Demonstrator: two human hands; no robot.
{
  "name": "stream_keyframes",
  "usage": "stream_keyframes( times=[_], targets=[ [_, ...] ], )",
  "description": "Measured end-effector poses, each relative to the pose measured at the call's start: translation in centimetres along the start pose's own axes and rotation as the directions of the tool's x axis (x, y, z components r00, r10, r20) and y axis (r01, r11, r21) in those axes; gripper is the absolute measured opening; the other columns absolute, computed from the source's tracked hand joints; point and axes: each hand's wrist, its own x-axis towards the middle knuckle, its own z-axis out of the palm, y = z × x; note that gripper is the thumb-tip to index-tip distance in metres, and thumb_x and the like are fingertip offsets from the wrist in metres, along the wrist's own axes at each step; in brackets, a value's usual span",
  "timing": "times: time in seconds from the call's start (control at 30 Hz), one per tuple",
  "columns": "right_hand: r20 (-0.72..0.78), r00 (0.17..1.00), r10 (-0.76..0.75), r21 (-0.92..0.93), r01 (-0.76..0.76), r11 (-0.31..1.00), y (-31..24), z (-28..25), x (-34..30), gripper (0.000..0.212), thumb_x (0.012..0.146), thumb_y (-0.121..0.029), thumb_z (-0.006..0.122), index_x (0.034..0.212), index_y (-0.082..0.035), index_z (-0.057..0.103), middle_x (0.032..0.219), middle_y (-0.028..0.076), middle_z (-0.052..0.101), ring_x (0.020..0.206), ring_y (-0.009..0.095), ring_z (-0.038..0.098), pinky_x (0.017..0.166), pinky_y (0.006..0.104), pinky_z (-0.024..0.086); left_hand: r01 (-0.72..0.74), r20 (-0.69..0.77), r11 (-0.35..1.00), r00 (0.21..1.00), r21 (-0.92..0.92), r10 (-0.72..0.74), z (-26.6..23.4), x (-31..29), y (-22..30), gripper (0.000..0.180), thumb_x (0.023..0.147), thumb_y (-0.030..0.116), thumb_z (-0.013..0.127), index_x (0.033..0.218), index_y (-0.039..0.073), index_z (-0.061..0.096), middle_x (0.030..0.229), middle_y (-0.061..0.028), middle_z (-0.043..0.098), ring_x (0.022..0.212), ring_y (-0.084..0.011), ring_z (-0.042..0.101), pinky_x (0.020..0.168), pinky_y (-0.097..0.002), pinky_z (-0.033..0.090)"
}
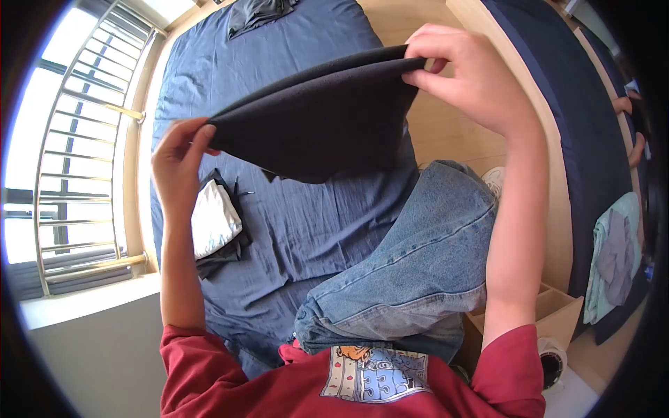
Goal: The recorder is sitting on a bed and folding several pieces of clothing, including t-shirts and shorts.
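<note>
The dark cloth (317,118) hangs in the air above the bed (306,223), stretched between both hands. The left hand (178,160) pinches its left corner between thumb and fingers; the right hand (467,76) pinches its far right edge. Below the cloth, a bent knee in jeans (418,265) rests on the bed. A folded stack (217,223), white on dark, lies on the bed just right of the left forearm. A grey garment (258,14) lies at the far end. A window rail (90,153) stands left.
</note>
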Motion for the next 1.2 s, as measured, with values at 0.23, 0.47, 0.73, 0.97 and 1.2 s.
stream_keyframes(
  times=[0.23, 0.47, 0.73, 0.97, 1.2],
  targets=[
    [0.185, 0.978, 0.097, -0.191, -0.061, 0.98, 0.6, 0.0, 2.8, 0.014, 0.079, -0.01, 0.063, 0.085, 0.002, 0.064, 0.068, 0.014, 0.062, 0.065, 0.018, 0.062, 0.06, 0.0276, 0.046, -0.063, 0.117, 0.984, 0.992, 0.166, 0.044, -0.6, 2.7, 0.9, 0.013, 0.084, 0.008, 0.064, 0.088, -0.004, 0.062, 0.072, -0.0049, 0.058, 0.057, -0.0095, 0.056, 0.055, -0.0211, 0.044],
    [-0.178, 0.973, 0.147, 0.29, -0.091, 0.953, 1.6, 3.4, 7.7, 0.021, 0.085, -0.009, 0.058, 0.102, 0.003, 0.062, 0.09, 0.012, 0.068, 0.084, 0.021, 0.065, 0.078, 0.0302, 0.048, -0.338, -0.284, 0.831, 0.826, 0.442, 0.487, -2.0, 7.0, -0.3, 0.018, 0.086, 0.016, 0.064, 0.1, 0.006, 0.068, 0.09, -0.0065, 0.066, 0.076, -0.0132, 0.064, 0.068, -0.0214, 0.048],
    [-0.286, 0.943, -0.173, -0.138, 0.138, 0.981, -0.6, 3.8, 2.9, 0.014, 0.08, -0.002, 0.059, 0.093, 0.001, 0.065, 0.094, 0.012, 0.067, 0.083, 0.024, 0.066, 0.075, 0.0316, 0.052, -0.478, -0.179, 0.661, 0.716, 0.578, 0.674, -2.1, -2.0, -1.0, 0.017, 0.077, -0.004, 0.066, 0.092, 0.003, 0.068, 0.087, -0.0098, 0.064, 0.078, -0.0182, 0.062, 0.067, -0.0266, 0.05],
    [0.826, 0.442, 0.35, -0.419, 0.066, 0.906, 3.0, 8.7, -7.3, 0.013, 0.074, -0.01, 0.062, 0.081, 0.0, 0.066, 0.088, 0.017, 0.065, 0.084, 0.033, 0.062, 0.077, 0.0415, 0.049, -0.187, 0.732, 0.853, 0.62, 0.486, -0.282, 2.7, -17.4, -9.7, 0.023, 0.079, 0.009, 0.063, 0.101, 0.009, 0.064, 0.087, -0.0116, 0.063, 0.082, -0.0296, 0.062, 0.071, -0.0375, 0.05],
    [0.756, 0.589, 0.286, -0.311, -0.061, 0.948, 2.7, 9.7, -6.8, 0.016, 0.077, -0.015, 0.06, 0.082, -0.002, 0.067, 0.084, 0.017, 0.065, 0.082, 0.032, 0.062, 0.075, 0.0405, 0.049, 0.226, 0.218, 0.943, 0.935, 0.244, -0.28, 6.4, -14.5, -15.9, 0.015, 0.083, 0.012, 0.062, 0.093, 0.001, 0.065, 0.076, -0.0113, 0.063, 0.065, -0.0164, 0.062, 0.061, -0.0295, 0.049]
  ],
)
